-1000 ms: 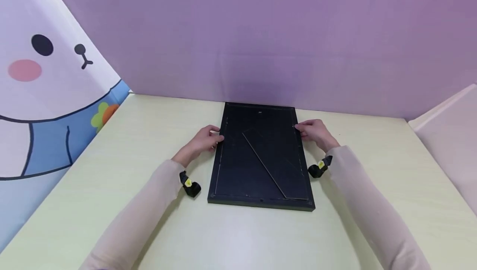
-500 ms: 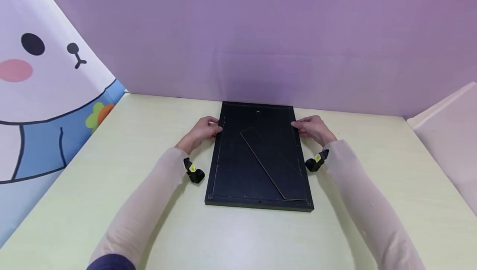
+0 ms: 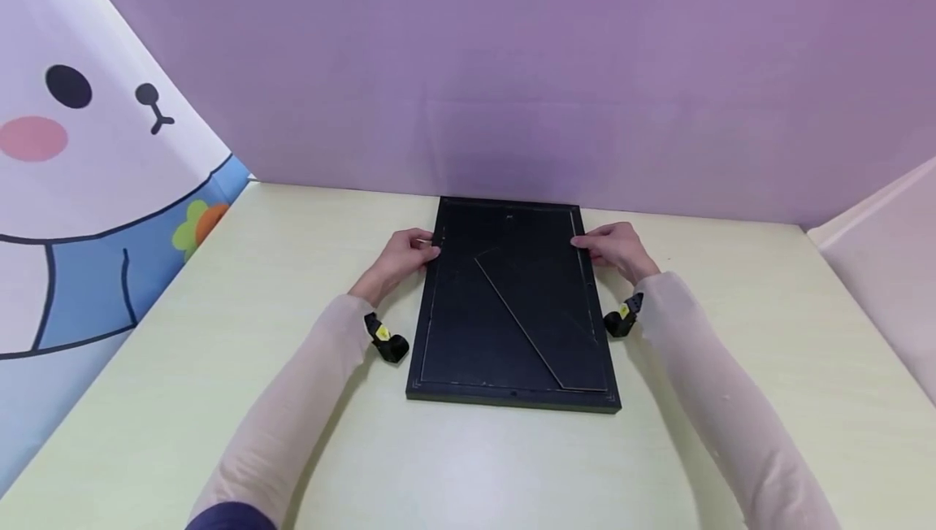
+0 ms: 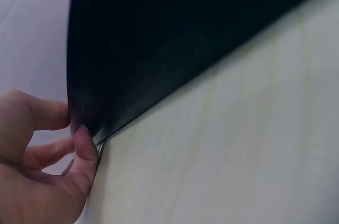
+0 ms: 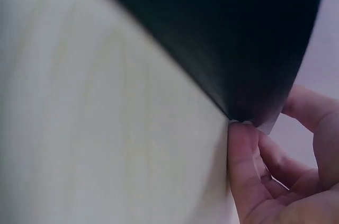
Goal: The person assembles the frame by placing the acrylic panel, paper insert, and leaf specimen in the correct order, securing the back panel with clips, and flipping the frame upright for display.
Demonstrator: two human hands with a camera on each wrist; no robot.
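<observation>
Black frame lies between left hand and right hand, both pinching it.

My left wrist view shows only a blurred black slab of the picture frame, cut off at the top and right edges. My left hand is cropped at the bottom-left corner, so only a thumb and parts of fingers show. In my right wrist view, the frame's far end runs out of the top, and my right hand is cut off at the bottom right. From the head view, my fingertips are too small to tell how they grip. The frame's underside, facing the table, is hidden.
</observation>
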